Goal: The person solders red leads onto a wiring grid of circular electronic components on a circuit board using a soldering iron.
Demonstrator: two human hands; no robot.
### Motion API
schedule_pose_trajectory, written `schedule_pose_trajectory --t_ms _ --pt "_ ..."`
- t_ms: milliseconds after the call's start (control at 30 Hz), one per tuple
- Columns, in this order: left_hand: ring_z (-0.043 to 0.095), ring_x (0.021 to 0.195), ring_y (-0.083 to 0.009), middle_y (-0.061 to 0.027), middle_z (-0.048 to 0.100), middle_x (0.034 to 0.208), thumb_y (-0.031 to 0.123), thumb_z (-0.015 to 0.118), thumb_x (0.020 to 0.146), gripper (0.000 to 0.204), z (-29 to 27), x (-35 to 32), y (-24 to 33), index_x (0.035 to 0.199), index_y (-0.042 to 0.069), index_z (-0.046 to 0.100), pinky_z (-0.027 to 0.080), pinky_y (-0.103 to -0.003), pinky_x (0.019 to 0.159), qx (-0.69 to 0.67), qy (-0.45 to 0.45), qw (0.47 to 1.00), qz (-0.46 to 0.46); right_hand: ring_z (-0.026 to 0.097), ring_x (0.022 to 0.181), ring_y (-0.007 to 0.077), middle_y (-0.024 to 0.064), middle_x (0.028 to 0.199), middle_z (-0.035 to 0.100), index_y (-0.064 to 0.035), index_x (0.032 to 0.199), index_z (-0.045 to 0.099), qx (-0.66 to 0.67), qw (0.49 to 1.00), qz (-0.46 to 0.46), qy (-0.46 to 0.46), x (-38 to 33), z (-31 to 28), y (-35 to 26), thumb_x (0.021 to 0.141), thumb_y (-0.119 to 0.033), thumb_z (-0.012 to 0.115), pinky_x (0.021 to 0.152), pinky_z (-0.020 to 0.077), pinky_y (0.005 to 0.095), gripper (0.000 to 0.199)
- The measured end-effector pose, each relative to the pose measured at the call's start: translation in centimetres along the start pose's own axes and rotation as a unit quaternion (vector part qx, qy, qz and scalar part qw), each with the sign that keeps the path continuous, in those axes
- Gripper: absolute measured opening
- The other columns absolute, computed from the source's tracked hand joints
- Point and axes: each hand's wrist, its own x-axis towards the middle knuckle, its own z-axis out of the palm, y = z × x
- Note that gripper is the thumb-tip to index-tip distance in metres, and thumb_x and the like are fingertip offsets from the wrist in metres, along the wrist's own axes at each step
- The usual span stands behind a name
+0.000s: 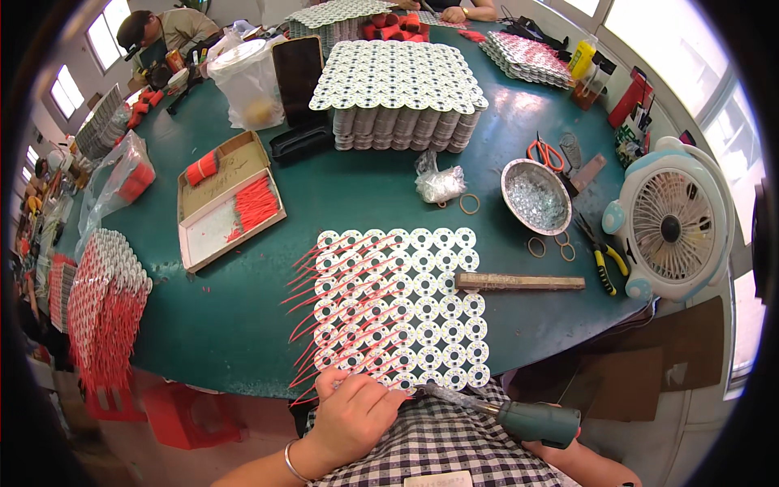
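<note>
A sheet of ring-shaped white LED circuit boards (427,308) lies at the table's near edge, with thin red wires (324,308) slanting across its left half. Over its bottom row, my left hand (353,418) is closed in a pinch on a red wire, most of which the fingers hide. My right hand (560,453) grips a green soldering gun (535,422); its tip points left and reaches the bottom row beside my left fingertips. A wooden bar (519,282) rests across the sheet's right edge.
Behind the sheet stand a tall stack of similar boards (398,81) and an open box of red wires (231,215). To the right are a metal bowl (536,195), pliers (602,256) and a fan (670,223). Wired sheets (105,308) hang off the left edge. Two other people sit across.
</note>
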Motion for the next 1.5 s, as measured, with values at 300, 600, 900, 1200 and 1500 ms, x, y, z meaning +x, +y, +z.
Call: schedule_pose_trajectory --t_ms 300,600,900,1200,1500 --pt "0.051 0.073 -0.0114 0.0057 0.05 0.069 0.017 0.063 0.074 0.007 -0.2 0.5 0.3 0.081 0.015 0.064 0.029 -0.035 0.078 0.019 -0.006 1.0 -0.007 0.061 0.09 0.0235 0.01 0.098 0.064 -0.0032 0.102 0.062 0.035 0.999 -0.012 -0.024 1.0 0.2 -0.3 0.072 -0.012 0.068 0.081 0.0461 0.0343 0.032" --pt "0.05 0.071 -0.0138 0.0042 0.05 0.071 0.01 0.066 0.063 0.021 0.1 0.3 0.2 0.083 0.016 0.064 0.028 -0.038 0.077 0.008 -0.001 1.0 -0.003 0.061 0.07 0.0211 0.0115 0.091 0.061 0.0018 0.105 0.055 0.172 0.983 0.049 0.034 1.1 0.5 -1.1 0.075 -0.004 0.048 0.064 0.0486 0.0322 0.032" --pt "0.052 0.073 -0.013 0.004 0.054 0.072 0.013 0.059 0.074 0.009 -1.9 1.3 0.3 0.082 0.015 0.064 0.031 -0.034 0.076 0.031 -0.064 0.997 -0.008 0.06 0.056 0.0217 0.0181 0.098 0.062 0.0076 0.114 0.047 0.376 0.912 -0.018 0.164 4.3 -0.4 -2.7 0.082 -0.025 0.06 0.049 0.0505 0.0302 0.047" --pt "0.053 0.075 -0.0181 0.0017 0.057 0.074 0.01 0.068 0.068 0.01 -6.1 9.0 -3.4 0.075 0.015 0.064 0.032 -0.035 0.076 -0.058 0.016 0.992 -0.109 0.061 0.056 0.026 0.0213 0.099 0.058 0.0049 0.118 0.042 0.498 0.832 0.077 0.231 7.4 -2.3 -3.0 0.079 -0.021 0.061 0.044 0.0495 0.0328 0.051" --pt "0.053 0.071 -0.0151 0.0034 0.051 0.068 0.01 0.068 0.06 0.019 -0.5 15.4 -8.3 0.078 0.015 0.064 0.034 -0.037 0.073 0.087 0.042 0.992 0.085 0.063 0.068 0.0239 0.0178 0.105 0.058 0.0058 0.121 0.044 0.26 0.958 -0.025 0.115 13.6 -6.9 -2.3 0.075 -0.009 0.053 0.06 0.052 0.032 0.049"
